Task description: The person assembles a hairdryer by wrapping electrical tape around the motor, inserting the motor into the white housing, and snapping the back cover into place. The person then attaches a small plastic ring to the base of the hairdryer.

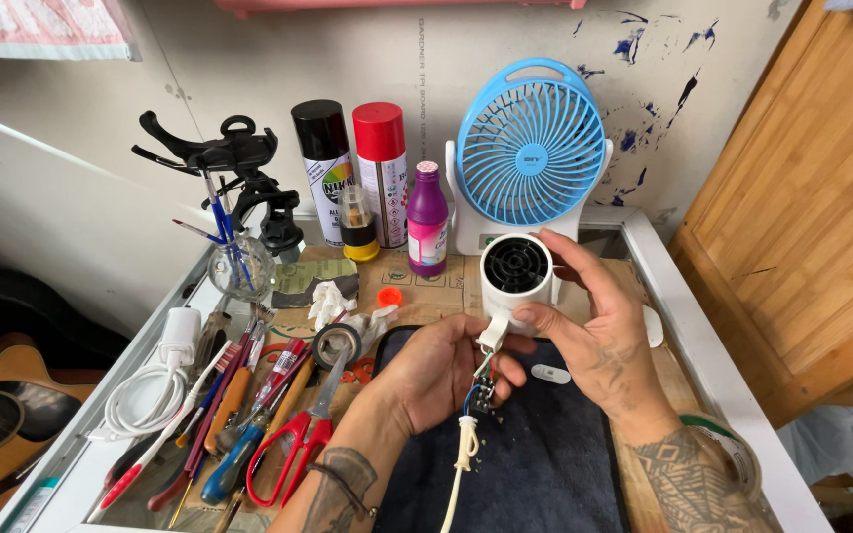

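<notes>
a blue fan (530,143), two spray cans (355,168), a purple bottle (427,222) and red scissors (298,444) crowd the table (713,365).

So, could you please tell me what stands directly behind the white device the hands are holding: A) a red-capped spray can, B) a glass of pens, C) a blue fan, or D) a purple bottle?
C: the blue fan stands against the wall right behind the white device, which the right hand grips while the left hand holds its wires.
</notes>
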